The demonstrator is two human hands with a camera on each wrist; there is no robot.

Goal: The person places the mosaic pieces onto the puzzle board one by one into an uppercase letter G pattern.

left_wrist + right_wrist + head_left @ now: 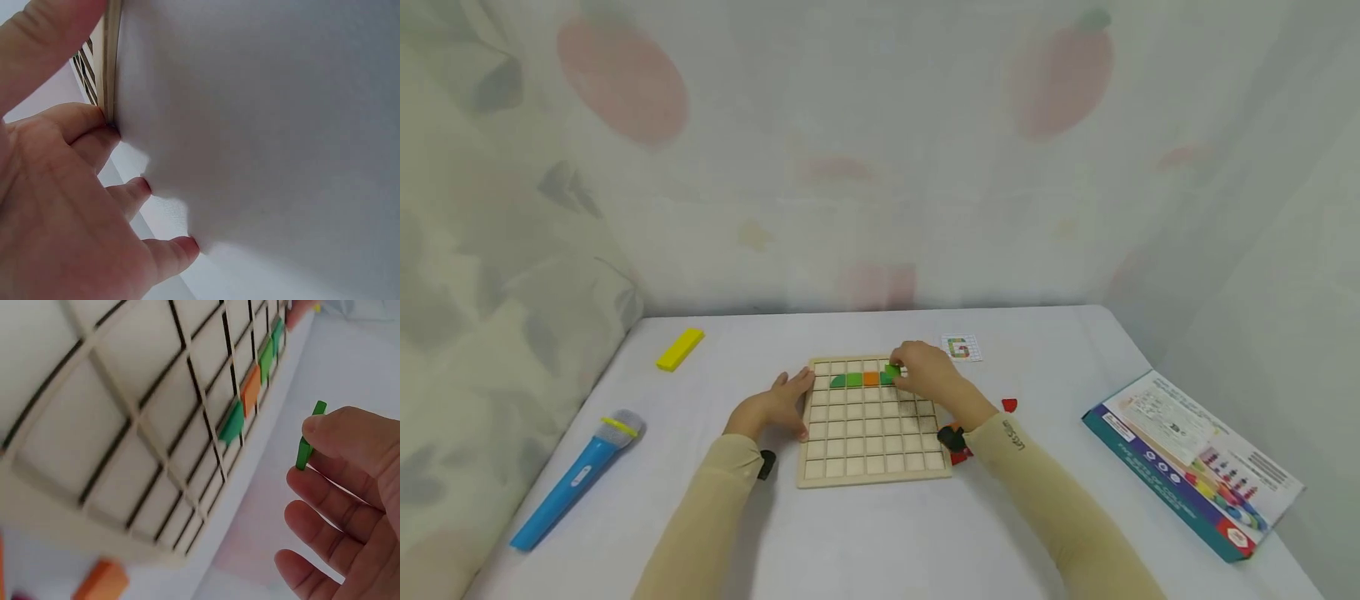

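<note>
A wooden grid board [853, 446] lies flat on the white table. Along its upper part runs a row of tiles: a dark green rounded tile [838, 382], a light green tile [854, 379], an orange tile [871, 378] and another dark green tile [232, 423]. My right hand [931, 372] pinches a green tile [304, 453] between thumb and index finger, held above the board's far side; its other fingers are spread. My left hand [772, 406] rests at the board's left edge, fingers spread, with fingertips touching the frame and the table.
Red and orange pieces [958, 457] lie by the board's right edge, partly behind my right wrist. A red piece [1009, 405] sits farther right. Beyond are a pattern card [962, 347], a game box [1195, 467], a yellow block [680, 349] and a blue microphone [576, 479].
</note>
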